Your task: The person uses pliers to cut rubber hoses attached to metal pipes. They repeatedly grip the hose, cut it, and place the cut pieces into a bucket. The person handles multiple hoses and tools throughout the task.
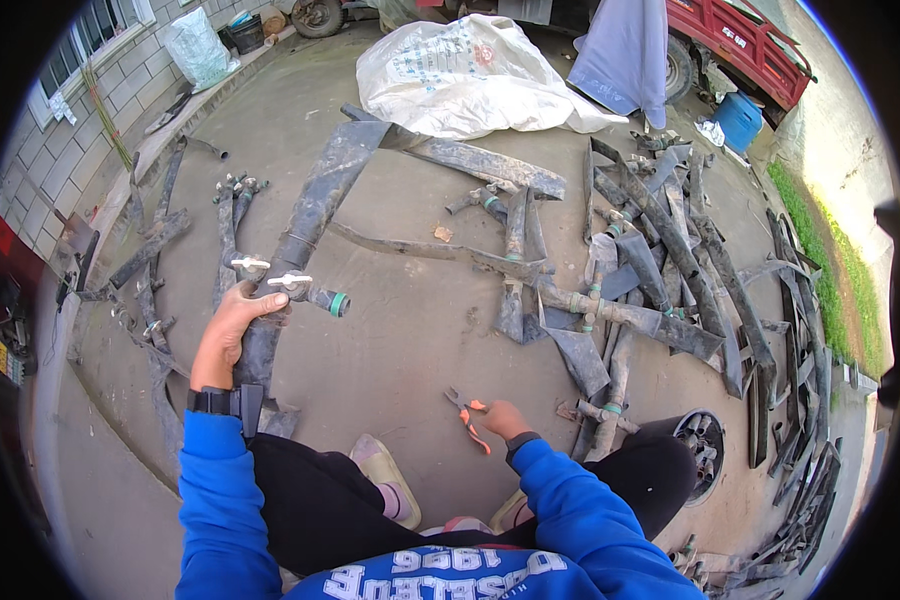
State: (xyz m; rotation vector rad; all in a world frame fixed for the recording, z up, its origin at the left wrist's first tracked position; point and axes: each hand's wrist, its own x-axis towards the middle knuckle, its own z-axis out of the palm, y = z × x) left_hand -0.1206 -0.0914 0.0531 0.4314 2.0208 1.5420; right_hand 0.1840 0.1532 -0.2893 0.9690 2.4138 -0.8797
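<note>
On the left, my left hand (241, 319) grips a wide, muddy black flat hose (311, 202) at its plastic valve fitting. Two white-handled valves (291, 280) stick out of the hose there, one with a green ring at its outlet. Lower and to the right, my right hand (504, 418) is at the orange handles of a pair of pliers (468, 420); their jaws point up and left, over the concrete between my feet. Whether the fingers wrap both handles is unclear. A thin black strap of hose (435, 249) runs right from beside the wide hose to a joined hose piece.
Tangled flat hoses with fittings (667, 247) cover the right side. A black bucket of fittings (701, 450) stands by my right knee. More hoses with valves (229, 217) lie left, near a block wall. A white woven sack (457, 82) and a red vehicle (742, 49) are ahead.
</note>
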